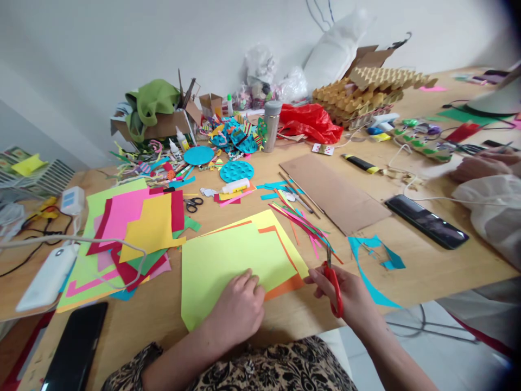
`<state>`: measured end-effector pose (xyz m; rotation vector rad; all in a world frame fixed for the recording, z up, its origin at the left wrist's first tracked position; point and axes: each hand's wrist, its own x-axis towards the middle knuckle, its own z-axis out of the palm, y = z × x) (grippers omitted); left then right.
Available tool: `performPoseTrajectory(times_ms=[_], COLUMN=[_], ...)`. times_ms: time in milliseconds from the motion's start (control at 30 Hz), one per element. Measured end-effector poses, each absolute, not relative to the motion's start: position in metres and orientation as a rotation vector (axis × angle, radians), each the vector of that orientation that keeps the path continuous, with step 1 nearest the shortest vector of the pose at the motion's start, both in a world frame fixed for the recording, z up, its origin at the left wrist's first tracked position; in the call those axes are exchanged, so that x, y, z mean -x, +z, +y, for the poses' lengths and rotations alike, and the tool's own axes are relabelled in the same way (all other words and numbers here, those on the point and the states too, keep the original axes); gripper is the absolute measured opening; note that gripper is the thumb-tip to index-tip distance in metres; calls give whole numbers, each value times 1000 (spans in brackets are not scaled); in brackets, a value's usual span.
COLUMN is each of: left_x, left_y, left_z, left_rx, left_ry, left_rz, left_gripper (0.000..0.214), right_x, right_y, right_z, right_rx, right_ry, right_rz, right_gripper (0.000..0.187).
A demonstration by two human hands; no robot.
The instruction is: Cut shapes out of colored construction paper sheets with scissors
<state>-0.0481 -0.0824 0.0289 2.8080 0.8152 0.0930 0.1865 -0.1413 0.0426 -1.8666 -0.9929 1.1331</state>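
Note:
My left hand (241, 304) rests on the near edge of a lime-yellow paper sheet (220, 255), its fingers curled against it and the thumb hidden. Beneath that sheet, an orange sheet (285, 286) and a yellow sheet (272, 218) stick out at the right and the far side. In my right hand (345, 288) are red-handled scissors (334, 290), blades pointing up and away, just off the sheets' right corner. Thin coloured paper strips (299, 222) lie beyond the blades. Right of them is a curved blue paper offcut (366, 274).
Coloured papers (150, 222) are piled at the left, near black-handled scissors (193, 204). Flat cardboard (334, 190) and a phone (427, 220) lie right. A steel flask (272, 125), blue discs (236, 171) and egg trays (362, 95) stand farther back. Another person's hand (484, 164) is at far right.

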Motion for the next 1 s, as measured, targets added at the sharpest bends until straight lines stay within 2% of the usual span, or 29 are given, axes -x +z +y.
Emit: performPoseTrajectory(times_ms=[267,467,600,733,833,933,1000], left_x=[56,66,78,86,85,77,69], left_y=[39,53,59,61,61,62,63], left_z=[-81,-89,-86,-79,-78,-80,-80], left_rx=[-2632,-2490,-2030,-1605,-1913,-2481,-2709], left_ry=[630,864,1032,1199,1264,1170,1059], left_rz=[997,1015,1298,1459,1444,1139,884], left_gripper=[23,23,9,10,8,32,37], right_x=[-159,-155,-157,-150,-147,-151,-158], right_y=[51,68,69,69,71,77,83], right_z=[-109,-76,-62,-54,-50,-44,-39], right_rx=[1630,1543,1389,1312,1291,1272,1314], right_ry=[1244,1372,1398,1368,1354,1371,1335], right_rz=[-923,-1029,-976,-1021,-1009,-980,-1049], right_gripper=[60,61,60,61,66,71,63])
